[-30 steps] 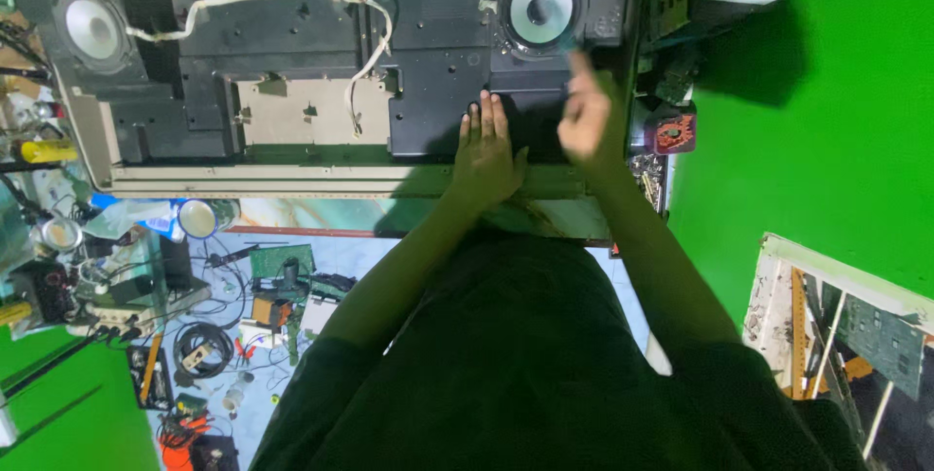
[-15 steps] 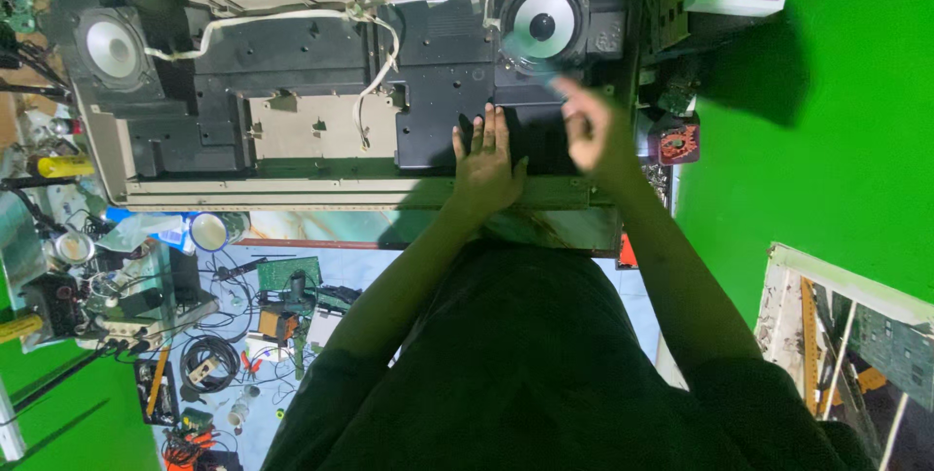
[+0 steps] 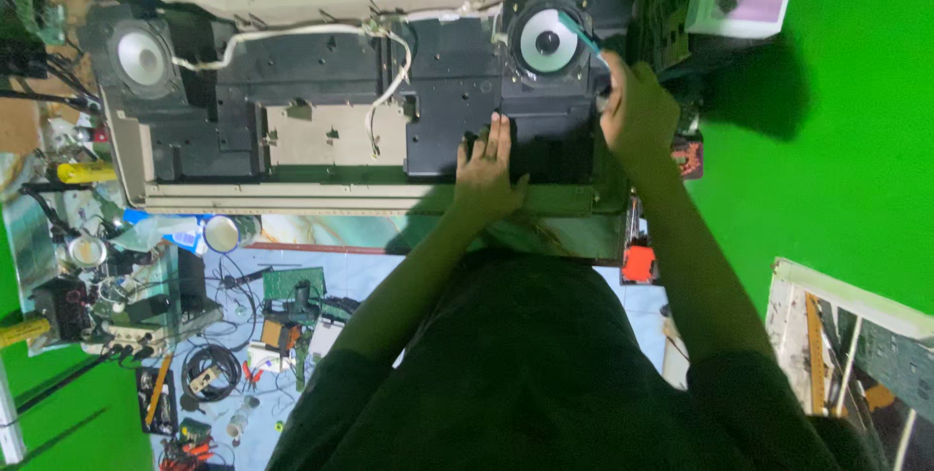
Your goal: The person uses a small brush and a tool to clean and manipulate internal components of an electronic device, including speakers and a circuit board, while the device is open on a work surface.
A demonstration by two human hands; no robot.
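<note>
At the far left, at about nine o'clock in the head view, a litter of cables and small electronic parts lies on the pale blue floor. Above it the opened beige chassis rests on the counter, its long axis running from nine o'clock to three o'clock, with a left speaker at its left end and a white cable looping across the black inner panels.

The left hand lies flat, palm down, on the black panel near the chassis's front edge, fingers together and pointing toward twelve o'clock; its grip holds nothing and simply presses on the panel.

At one o'clock from that hand sits the right speaker. The right hand is the nearer one to it, raised at the speaker's right rim with the forearm reaching up from five o'clock. Its grip is clamped on a teal-handled tool, whose shaft slants toward eleven o'clock over the speaker cone. The tip's contact point cannot be made out.

A white box stands further right against the green backdrop.
</note>
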